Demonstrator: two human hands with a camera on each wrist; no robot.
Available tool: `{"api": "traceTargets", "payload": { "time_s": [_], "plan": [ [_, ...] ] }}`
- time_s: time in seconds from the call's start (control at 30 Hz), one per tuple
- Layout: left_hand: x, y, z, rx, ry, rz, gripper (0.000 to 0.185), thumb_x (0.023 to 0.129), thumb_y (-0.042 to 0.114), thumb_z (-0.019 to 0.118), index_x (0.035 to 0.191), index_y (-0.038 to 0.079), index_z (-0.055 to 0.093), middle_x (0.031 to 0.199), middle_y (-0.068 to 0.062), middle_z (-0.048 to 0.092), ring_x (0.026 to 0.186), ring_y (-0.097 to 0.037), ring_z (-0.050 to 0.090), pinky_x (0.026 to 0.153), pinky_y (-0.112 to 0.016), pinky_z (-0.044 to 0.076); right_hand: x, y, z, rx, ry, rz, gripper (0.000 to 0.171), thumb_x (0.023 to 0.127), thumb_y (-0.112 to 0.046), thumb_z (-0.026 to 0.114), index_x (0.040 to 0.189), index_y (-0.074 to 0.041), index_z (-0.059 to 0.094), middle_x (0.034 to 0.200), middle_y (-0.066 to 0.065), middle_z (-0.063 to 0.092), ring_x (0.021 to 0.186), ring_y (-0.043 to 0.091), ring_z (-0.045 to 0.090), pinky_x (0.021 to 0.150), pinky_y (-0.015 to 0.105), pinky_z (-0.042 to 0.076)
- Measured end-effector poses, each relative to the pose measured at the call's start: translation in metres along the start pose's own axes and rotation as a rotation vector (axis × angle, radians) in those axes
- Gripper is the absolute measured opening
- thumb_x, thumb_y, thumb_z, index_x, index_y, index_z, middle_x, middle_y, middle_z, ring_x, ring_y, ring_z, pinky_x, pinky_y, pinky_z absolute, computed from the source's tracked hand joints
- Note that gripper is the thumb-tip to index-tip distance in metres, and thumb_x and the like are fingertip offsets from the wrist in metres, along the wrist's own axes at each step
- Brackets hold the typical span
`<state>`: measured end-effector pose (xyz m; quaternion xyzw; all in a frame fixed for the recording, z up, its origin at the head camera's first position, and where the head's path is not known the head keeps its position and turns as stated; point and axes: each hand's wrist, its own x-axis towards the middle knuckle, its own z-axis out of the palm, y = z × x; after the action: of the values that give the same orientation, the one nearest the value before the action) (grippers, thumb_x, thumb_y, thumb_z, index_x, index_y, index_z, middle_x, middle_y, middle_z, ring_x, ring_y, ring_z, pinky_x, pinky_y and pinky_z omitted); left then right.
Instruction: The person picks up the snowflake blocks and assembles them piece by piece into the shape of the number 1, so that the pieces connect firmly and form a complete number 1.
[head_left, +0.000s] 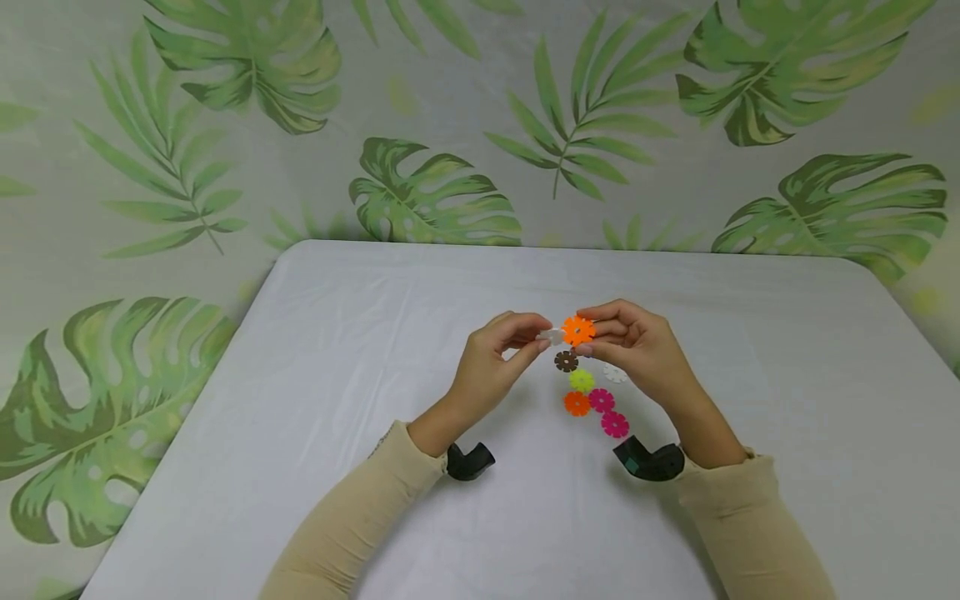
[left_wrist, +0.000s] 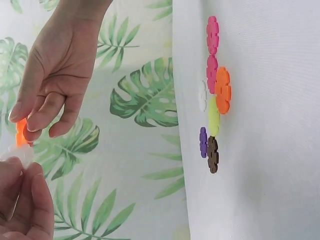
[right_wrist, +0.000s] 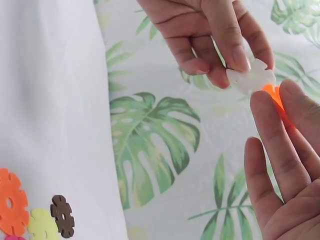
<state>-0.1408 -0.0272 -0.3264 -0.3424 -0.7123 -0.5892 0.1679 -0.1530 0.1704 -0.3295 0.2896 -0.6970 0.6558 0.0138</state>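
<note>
My left hand [head_left: 487, 354] pinches a white notched disc [right_wrist: 250, 79] between thumb and fingertips, above the table. An orange notched disc [head_left: 578, 331] is pinched in my right hand [head_left: 637, 346]. The two discs meet edge to edge, the orange one turned across the white one in the right wrist view. Below the hands, loose notched discs lie on the table: a brown one [head_left: 566, 361], a yellow one [head_left: 581, 381], an orange one [head_left: 577, 404] and two pink ones [head_left: 615, 424]. A purple disc [left_wrist: 203, 142] and another white disc [left_wrist: 202, 96] lie beside them.
A white cloth covers the table [head_left: 337, 375]. Behind it hangs a leaf-patterned backdrop [head_left: 420, 192]. Black curved wrist mounts [head_left: 470, 462] stick out from both sleeves, the right one near the lower pink disc.
</note>
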Motion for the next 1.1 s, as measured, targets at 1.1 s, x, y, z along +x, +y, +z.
{"api": "traceTargets", "payload": {
  "time_s": [1.1],
  "plan": [
    [-0.003, -0.010, 0.002, 0.008, -0.025, 0.046, 0.031, 0.069, -0.004, 0.062, 0.098, -0.004, 0.051, 0.084, -0.012, 0.052, 0.078, -0.017, 0.052, 0.068, -0.026, 0.046, -0.002, 0.003, 0.003, -0.014, -0.033, 0.019, 0.027, 0.079, 0.007, 0.049, 0.106, 0.005, 0.049, 0.077, 0.018, 0.052, 0.061, 0.030, 0.052, 0.064, 0.031, 0.047]
  ]
}}
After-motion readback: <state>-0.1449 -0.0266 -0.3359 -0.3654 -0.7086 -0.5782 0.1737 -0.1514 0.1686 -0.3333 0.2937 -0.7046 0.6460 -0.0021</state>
